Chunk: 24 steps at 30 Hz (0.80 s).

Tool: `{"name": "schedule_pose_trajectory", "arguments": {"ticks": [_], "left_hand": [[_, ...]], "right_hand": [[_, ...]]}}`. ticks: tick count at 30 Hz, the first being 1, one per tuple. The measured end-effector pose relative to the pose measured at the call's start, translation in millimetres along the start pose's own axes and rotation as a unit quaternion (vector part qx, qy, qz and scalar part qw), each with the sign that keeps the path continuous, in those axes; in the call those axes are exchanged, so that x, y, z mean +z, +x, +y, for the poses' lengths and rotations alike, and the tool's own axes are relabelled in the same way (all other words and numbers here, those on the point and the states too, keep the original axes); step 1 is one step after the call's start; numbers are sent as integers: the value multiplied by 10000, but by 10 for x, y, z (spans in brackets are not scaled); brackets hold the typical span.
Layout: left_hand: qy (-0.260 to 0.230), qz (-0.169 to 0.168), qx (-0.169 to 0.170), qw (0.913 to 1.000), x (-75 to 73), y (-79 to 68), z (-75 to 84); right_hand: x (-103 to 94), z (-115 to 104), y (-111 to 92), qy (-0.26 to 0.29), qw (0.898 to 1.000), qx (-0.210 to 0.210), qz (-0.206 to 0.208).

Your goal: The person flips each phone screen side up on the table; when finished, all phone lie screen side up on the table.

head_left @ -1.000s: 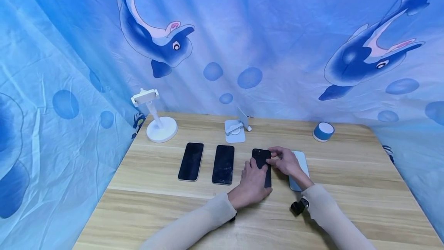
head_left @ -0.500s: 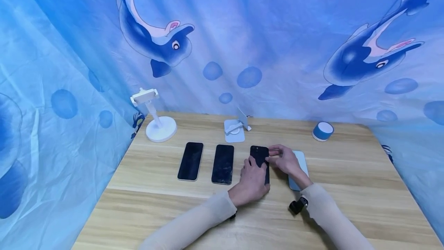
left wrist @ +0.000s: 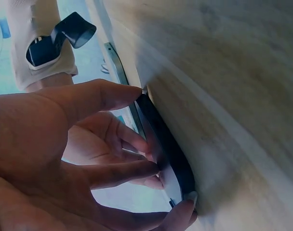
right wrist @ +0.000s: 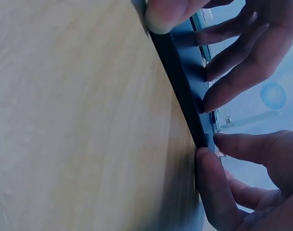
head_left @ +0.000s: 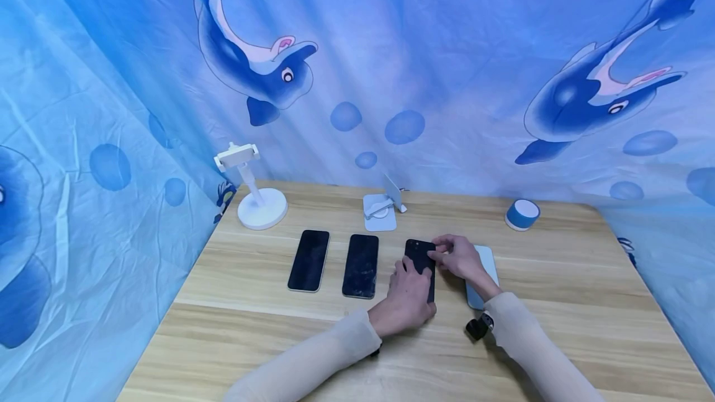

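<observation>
A black phone (head_left: 420, 253) lies on the table with its camera side up. My left hand (head_left: 410, 296) is over its lower part and grips it by the edges. In the left wrist view, the thumb is at one end of the dark rim and a fingertip at the other. At the upper right corner my right hand (head_left: 458, 259) pinches the phone's edge between thumb and finger. Another phone, pale blue (head_left: 487, 262), lies partly under the right wrist. Two black-screened phones, one (head_left: 360, 265) nearer and one (head_left: 309, 260) farther left, lie face up.
Behind the phones stand a white phone stand with a round base (head_left: 262, 208) and a folding metal stand (head_left: 380, 221). A blue and white cylinder (head_left: 522, 214) is at the back right. A blue dolphin-print curtain (head_left: 447, 48) hangs behind the wooden table (head_left: 558, 278).
The black phone shifts slightly away and then back, both hands staying on it. The right fingers move a little along its upper right edge. The other phones and the stands stay put.
</observation>
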<state>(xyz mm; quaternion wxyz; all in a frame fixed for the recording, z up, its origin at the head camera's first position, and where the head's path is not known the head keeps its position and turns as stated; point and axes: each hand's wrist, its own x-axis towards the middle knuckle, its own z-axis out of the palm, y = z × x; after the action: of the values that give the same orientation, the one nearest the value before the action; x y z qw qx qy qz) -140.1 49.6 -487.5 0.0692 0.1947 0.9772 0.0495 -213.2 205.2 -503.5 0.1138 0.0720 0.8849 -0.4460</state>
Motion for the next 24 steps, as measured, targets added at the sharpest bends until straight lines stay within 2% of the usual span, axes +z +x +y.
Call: {"name": "schedule_pose_trajectory", "arguments": {"ticks": [8, 16, 24], "left_hand": [[53, 30, 142, 9999, 4, -41, -2], [-482, -169, 236, 9984, -31, -70, -70], [-713, -50, 376, 9967, -76, -115, -128]], "right_hand": [[16, 7, 3, 86, 10000, 17, 47], [6, 38, -5, 745, 9972, 55, -77], [-22, 43, -11, 1085, 9936, -8, -320]]}}
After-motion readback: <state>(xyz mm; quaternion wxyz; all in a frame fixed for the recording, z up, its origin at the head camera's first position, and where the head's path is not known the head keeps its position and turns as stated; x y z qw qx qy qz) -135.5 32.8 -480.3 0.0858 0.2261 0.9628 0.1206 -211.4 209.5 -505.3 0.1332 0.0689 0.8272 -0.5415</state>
